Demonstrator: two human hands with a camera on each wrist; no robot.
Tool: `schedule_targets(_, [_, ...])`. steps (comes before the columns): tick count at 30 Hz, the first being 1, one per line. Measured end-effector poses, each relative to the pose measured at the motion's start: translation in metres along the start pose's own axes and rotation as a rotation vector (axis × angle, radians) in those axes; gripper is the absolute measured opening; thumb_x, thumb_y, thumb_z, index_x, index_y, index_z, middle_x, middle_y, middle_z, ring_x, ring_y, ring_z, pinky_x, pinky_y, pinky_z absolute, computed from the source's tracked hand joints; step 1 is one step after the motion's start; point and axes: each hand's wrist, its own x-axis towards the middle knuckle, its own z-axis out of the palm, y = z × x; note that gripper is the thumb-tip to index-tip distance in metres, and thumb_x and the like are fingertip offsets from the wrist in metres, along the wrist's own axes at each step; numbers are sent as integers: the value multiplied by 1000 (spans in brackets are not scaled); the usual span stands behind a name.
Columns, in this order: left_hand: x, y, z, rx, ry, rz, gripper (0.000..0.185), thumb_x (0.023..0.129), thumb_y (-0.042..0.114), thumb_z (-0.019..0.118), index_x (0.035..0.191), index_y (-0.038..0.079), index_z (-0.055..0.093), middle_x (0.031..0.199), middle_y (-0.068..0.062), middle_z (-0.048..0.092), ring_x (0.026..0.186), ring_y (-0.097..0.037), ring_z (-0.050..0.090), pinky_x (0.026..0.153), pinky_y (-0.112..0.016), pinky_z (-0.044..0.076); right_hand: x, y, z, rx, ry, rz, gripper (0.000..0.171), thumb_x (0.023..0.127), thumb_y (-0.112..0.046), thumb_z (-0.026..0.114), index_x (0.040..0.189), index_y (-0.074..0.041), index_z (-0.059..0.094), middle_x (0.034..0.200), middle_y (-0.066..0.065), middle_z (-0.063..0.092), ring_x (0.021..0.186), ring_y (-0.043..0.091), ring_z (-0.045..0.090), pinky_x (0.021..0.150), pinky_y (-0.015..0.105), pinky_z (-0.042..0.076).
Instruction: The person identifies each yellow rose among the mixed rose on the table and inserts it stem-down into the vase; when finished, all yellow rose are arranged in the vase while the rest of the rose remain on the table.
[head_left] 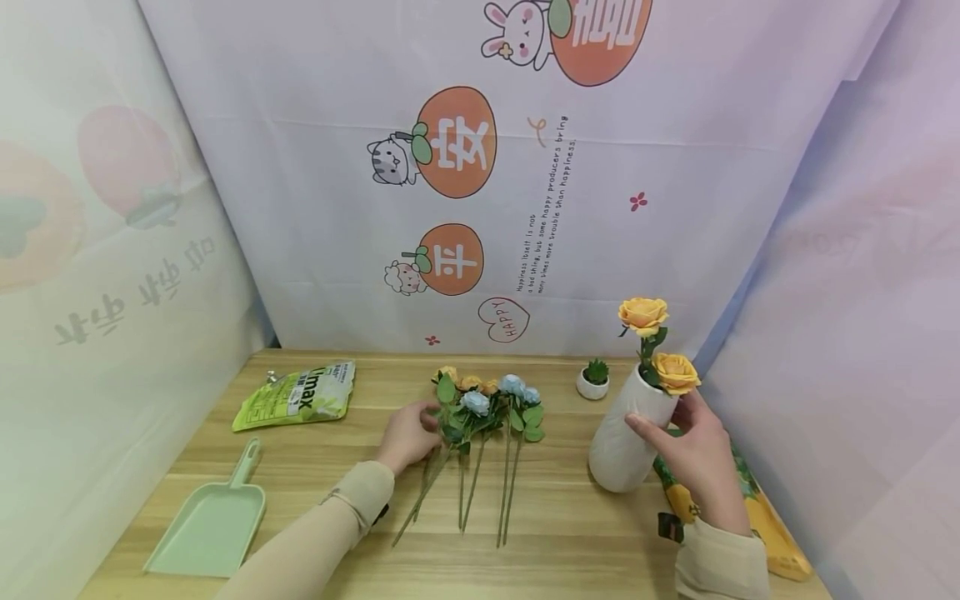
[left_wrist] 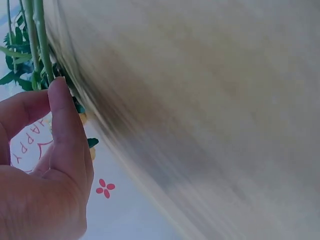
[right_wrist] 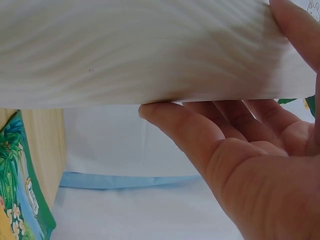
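Both arms come in from the near edge in beige sleeves, the cuffs ending at the wrists. The left forearm slants up toward the middle; the left hand [head_left: 408, 435] lies low, knuckles up, its fingers curled and pinching thin green stems [head_left: 465, 479], thumb [left_wrist: 65, 130] pressed against them. The right forearm rises at the near right. The right hand [head_left: 693, 454] stands upright, palm facing left, thumb and fingers wrapped around the white vase [head_left: 630, 437], gripping its side
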Motion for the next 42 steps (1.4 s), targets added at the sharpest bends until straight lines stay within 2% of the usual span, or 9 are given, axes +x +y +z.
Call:
schedule_targets(6, [3, 4, -6, -21, 39, 33, 58, 83, -6, 82, 138, 4, 69, 111, -9, 76, 98, -27, 72, 73, -34, 62, 1, 1, -1, -4, 3, 1, 104, 93, -59, 81, 170, -13, 29, 156, 29, 50, 140, 47, 52, 109, 71, 47])
schedule_targets(13, [3, 13, -13, -106, 56, 41, 58, 85, -6, 82, 141, 4, 68, 118, -14, 76, 77, -20, 74, 59, -32, 61, 1, 2, -2, -5, -2, 4, 104, 92, -58, 82, 170, -12, 29, 157, 30, 49, 141, 48, 51, 109, 71, 46])
schedule_targets(17, [4, 17, -16, -170, 57, 50, 58, 90, -4, 79, 146, 6, 65, 124, -16, 75, 76, -27, 78, 56, -32, 61, 1, 1, -2, -12, 3, 4, 104, 92, -59, 82, 169, -12, 29, 157, 30, 50, 140, 48, 52, 109, 72, 46])
schedule_targets(20, [4, 20, -18, -194, 64, 74, 57, 93, -3, 77, 148, 6, 64, 127, -17, 74, 83, -31, 80, 58, -33, 62, 0, 0, -2, -16, 8, 3, 104, 92, -59, 82, 169, -12, 30, 156, 30, 50, 140, 48, 51, 109, 72, 45])
schedule_targets(27, [3, 38, -19, -188, 83, 140, 56, 94, 0, 78, 148, 10, 65, 128, -12, 75, 87, -20, 78, 66, -32, 65, 0, -1, -3, -19, 3, 9, 105, 92, -59, 82, 169, -12, 29, 158, 30, 49, 142, 49, 50, 110, 73, 44])
schedule_targets(31, [1, 60, -18, -254, 57, 205, 57, 95, 0, 78, 149, 11, 65, 131, -16, 74, 89, -28, 79, 65, -33, 65, 0, -1, -3, -14, -1, 13, 105, 92, -58, 82, 170, -12, 29, 158, 30, 49, 142, 49, 50, 110, 72, 45])
schedule_targets(34, [1, 84, -18, -320, 32, 255, 58, 95, 0, 78, 150, 13, 64, 132, -17, 73, 94, -35, 79, 68, -38, 66, 0, -1, -3, -14, -4, 12, 105, 92, -58, 82, 169, -12, 29, 158, 30, 49, 141, 48, 50, 110, 72, 45])
schedule_targets(39, [4, 133, -11, -426, -4, 299, 60, 94, -2, 79, 150, 16, 64, 132, -10, 74, 96, -28, 78, 77, -38, 67, 0, -1, -2, -8, -13, 19, 105, 92, -59, 81, 170, -12, 29, 158, 30, 49, 141, 48, 50, 110, 70, 46])
schedule_targets(42, [7, 163, -3, -501, -25, 355, 59, 95, -3, 79, 149, 17, 65, 130, -9, 75, 96, -25, 78, 77, -36, 67, 0, -2, -1, -3, -19, 25, 106, 92, -60, 81, 170, -12, 28, 158, 30, 48, 142, 48, 50, 110, 70, 47])
